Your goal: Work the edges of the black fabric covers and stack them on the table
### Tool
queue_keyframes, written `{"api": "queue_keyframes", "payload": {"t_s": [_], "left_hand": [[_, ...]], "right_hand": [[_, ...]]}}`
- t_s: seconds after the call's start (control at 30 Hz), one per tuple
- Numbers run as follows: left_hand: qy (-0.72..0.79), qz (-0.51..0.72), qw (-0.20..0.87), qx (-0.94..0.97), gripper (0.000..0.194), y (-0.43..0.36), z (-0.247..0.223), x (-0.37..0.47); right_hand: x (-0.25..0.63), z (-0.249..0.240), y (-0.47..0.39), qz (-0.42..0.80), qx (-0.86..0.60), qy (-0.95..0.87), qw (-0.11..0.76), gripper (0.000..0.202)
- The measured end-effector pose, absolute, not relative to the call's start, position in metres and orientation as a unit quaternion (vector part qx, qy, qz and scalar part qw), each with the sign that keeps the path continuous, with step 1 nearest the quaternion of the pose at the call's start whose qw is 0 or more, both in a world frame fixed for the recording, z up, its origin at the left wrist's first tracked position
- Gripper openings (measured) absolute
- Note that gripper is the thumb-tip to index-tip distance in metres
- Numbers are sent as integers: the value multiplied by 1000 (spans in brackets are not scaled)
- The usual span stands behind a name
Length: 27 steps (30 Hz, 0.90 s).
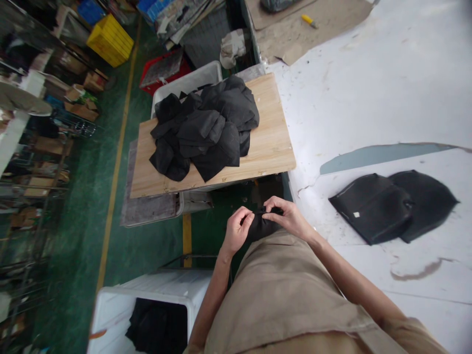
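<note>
Between my two hands, just in front of my body, is a piece of black fabric. My left hand pinches its left edge between thumb and fingers. With thumb and index finger, my right hand grips the same edge a little to the right. The lower part of the fabric hangs down against my beige clothing and is partly hidden. Beyond my hands, a crumpled heap of black fabric pieces lies on a wooden board. To the right, flat black pieces overlap on the white table.
The white table runs along my right, its covering torn in places. A yellow marker lies at its far end. At lower left stands a white bin with black fabric inside. A yellow crate and a red crate sit farther off.
</note>
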<state>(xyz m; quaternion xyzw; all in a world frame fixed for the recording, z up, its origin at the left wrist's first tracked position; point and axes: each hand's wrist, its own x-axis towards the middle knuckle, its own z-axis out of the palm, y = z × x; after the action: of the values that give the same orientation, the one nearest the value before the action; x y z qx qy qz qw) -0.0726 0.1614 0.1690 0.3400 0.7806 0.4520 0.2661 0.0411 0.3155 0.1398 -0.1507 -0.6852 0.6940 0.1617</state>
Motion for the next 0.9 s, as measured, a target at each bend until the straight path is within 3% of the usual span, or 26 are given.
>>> {"api": "queue_keyframes", "payload": {"t_s": [0.2,0.53,0.73,0.9], "left_hand": [[797,495,221,267,35,170,161,-64],[702,575,400,131,19,172,156,-61],[703,570,409,119,13,173,152,-60],[714,556,404,130,12,176,154,-59]], "right_hand": [[41,145,308,656,-111,-723,185,12],[48,135,314,566,-23,-798,205,10],[48,139,318,588,-15,-787,186,12],[48,136,317,685,-83,-708,154,15]]}}
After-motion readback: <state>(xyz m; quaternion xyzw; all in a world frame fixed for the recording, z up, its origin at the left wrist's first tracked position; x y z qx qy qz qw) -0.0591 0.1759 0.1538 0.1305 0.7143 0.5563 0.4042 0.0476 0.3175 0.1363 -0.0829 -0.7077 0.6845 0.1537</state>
